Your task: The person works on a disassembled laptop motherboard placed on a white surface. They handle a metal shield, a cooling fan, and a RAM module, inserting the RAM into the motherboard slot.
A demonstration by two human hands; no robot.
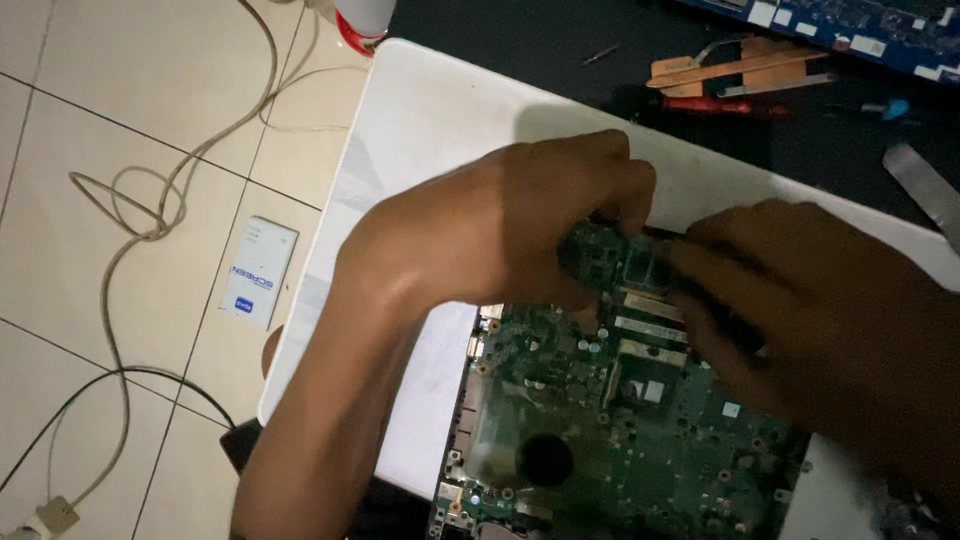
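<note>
On white board, at 12 o'clock of green motherboard, small module is gripped by left hand and right hand.

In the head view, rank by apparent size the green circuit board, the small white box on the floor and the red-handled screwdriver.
1. Green circuit board, largest.
2. Small white box on the tiled floor.
3. Red-handled screwdriver, smallest, though it lies farther from the camera, so this is unsure.

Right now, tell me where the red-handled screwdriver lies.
The red-handled screwdriver lies at the top right of the head view, on the dark mat, just below the copper heat pipe.
</note>
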